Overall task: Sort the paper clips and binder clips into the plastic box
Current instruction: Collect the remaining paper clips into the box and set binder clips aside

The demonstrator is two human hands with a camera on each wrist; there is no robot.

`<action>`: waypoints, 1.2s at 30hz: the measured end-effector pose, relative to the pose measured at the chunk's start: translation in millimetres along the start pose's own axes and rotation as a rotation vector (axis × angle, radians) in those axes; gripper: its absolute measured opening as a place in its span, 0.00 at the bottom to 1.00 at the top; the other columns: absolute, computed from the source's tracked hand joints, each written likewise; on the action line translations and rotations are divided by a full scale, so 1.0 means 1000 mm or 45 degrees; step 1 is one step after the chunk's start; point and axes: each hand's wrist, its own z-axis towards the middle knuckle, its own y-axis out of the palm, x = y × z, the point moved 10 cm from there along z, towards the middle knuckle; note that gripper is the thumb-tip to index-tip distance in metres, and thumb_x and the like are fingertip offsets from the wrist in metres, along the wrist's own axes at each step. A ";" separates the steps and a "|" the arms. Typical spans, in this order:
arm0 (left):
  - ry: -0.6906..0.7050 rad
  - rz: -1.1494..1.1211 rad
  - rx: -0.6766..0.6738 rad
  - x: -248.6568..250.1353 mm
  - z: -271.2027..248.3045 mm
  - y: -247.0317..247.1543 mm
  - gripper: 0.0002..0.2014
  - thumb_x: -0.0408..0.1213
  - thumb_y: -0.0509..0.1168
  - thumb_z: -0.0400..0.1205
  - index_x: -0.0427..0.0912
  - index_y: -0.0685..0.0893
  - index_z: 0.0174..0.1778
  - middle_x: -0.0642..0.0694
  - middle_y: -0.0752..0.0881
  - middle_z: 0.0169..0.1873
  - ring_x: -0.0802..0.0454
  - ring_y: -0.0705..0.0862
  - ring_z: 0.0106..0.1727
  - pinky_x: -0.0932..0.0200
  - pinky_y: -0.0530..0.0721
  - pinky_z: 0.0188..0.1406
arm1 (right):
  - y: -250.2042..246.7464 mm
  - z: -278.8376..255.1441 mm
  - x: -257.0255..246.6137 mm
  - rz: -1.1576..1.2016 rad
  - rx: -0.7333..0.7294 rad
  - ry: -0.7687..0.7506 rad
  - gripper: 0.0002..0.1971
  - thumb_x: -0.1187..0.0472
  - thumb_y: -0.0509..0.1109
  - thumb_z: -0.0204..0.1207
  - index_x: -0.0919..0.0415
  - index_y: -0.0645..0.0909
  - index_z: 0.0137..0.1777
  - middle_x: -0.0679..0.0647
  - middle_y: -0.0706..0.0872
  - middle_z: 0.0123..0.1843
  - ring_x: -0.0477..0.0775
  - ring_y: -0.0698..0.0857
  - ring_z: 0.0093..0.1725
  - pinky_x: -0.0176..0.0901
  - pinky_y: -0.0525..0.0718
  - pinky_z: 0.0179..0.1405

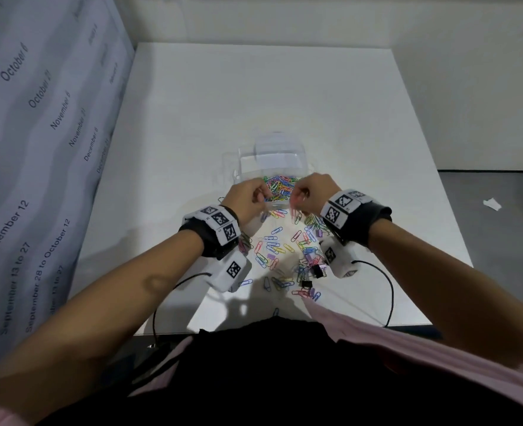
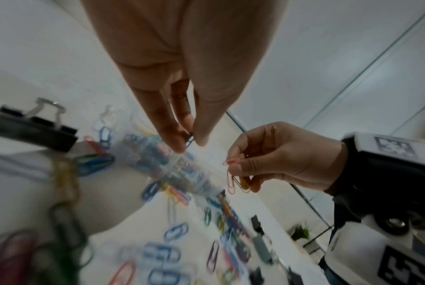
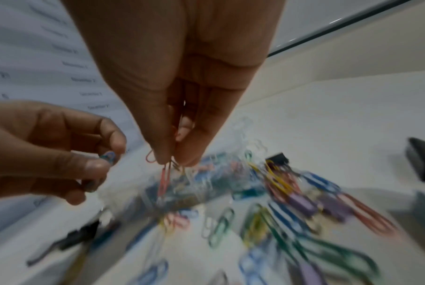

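A clear plastic box (image 1: 244, 161) stands mid-table, and its near compartment holds a heap of coloured paper clips (image 1: 280, 186). My left hand (image 1: 261, 198) hovers at the box's near left corner and pinches a small blue paper clip (image 2: 189, 139) between thumb and fingertips. My right hand (image 1: 298, 196) hovers at the near right corner, pinching a few pink and yellow paper clips (image 3: 164, 179) that dangle below the fingertips. Many loose paper clips (image 1: 277, 247) lie scattered on the table in front of the box. Black binder clips (image 1: 306, 284) lie among them.
A hanging sheet printed with dates (image 1: 39, 118) borders the table's left side. The white table (image 1: 284, 87) ends at the right over a grey floor with a white paper scrap (image 1: 492, 204). A large black binder clip (image 2: 31, 127) lies close to my left wrist. Cables trail from both wrist cameras.
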 end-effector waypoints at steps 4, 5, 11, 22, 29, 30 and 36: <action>-0.018 -0.058 0.148 0.011 0.015 -0.021 0.06 0.27 0.65 0.77 0.38 0.84 0.46 0.51 0.80 0.32 0.62 0.75 0.28 0.83 0.72 0.25 | -0.034 0.016 -0.008 0.130 0.270 -0.026 0.07 0.70 0.67 0.70 0.62 0.86 0.40 0.50 0.86 0.37 0.37 0.79 0.25 0.38 0.84 0.37; -0.034 -0.063 0.174 0.011 0.018 -0.025 0.07 0.28 0.63 0.79 0.37 0.85 0.48 0.48 0.82 0.36 0.62 0.77 0.30 0.85 0.72 0.25 | -0.038 0.018 -0.008 0.169 0.314 -0.031 0.06 0.69 0.68 0.69 0.62 0.85 0.41 0.52 0.87 0.39 0.39 0.80 0.26 0.41 0.85 0.41; -0.099 0.001 0.101 0.001 0.014 -0.025 0.17 0.28 0.52 0.84 0.40 0.81 0.64 0.41 0.82 0.65 0.45 0.79 0.66 0.58 0.75 0.67 | -0.016 0.012 0.002 0.219 0.247 0.052 0.08 0.67 0.63 0.73 0.60 0.83 0.47 0.57 0.89 0.44 0.59 0.88 0.35 0.45 0.87 0.38; -0.102 0.471 -0.023 -0.057 -0.025 -0.010 0.16 0.29 0.57 0.80 0.41 0.83 0.59 0.38 0.80 0.52 0.41 0.80 0.56 0.52 0.79 0.57 | 0.074 -0.002 -0.001 -0.201 -0.200 -0.073 0.22 0.66 0.60 0.76 0.57 0.74 0.71 0.57 0.76 0.71 0.57 0.73 0.72 0.45 0.70 0.71; 0.035 0.894 -0.013 -0.057 -0.044 0.004 0.23 0.37 0.61 0.78 0.45 0.73 0.71 0.42 0.71 0.68 0.40 0.68 0.68 0.46 0.72 0.61 | 0.094 -0.007 -0.011 -0.313 -0.192 -0.177 0.24 0.68 0.60 0.75 0.58 0.71 0.73 0.59 0.70 0.71 0.62 0.68 0.71 0.52 0.74 0.68; 0.029 0.898 -0.003 -0.059 -0.046 0.004 0.23 0.38 0.62 0.77 0.46 0.73 0.70 0.43 0.70 0.70 0.40 0.67 0.69 0.45 0.71 0.62 | 0.095 -0.007 -0.013 -0.314 -0.212 -0.188 0.23 0.68 0.60 0.75 0.59 0.73 0.71 0.60 0.72 0.68 0.62 0.70 0.68 0.52 0.75 0.64; -0.062 0.798 0.091 -0.073 -0.050 -0.014 0.20 0.39 0.64 0.74 0.39 0.77 0.62 0.40 0.73 0.66 0.37 0.70 0.65 0.44 0.73 0.60 | 0.092 0.000 -0.031 -0.241 -0.195 -0.247 0.20 0.68 0.62 0.74 0.62 0.77 0.66 0.60 0.74 0.65 0.60 0.76 0.66 0.50 0.79 0.61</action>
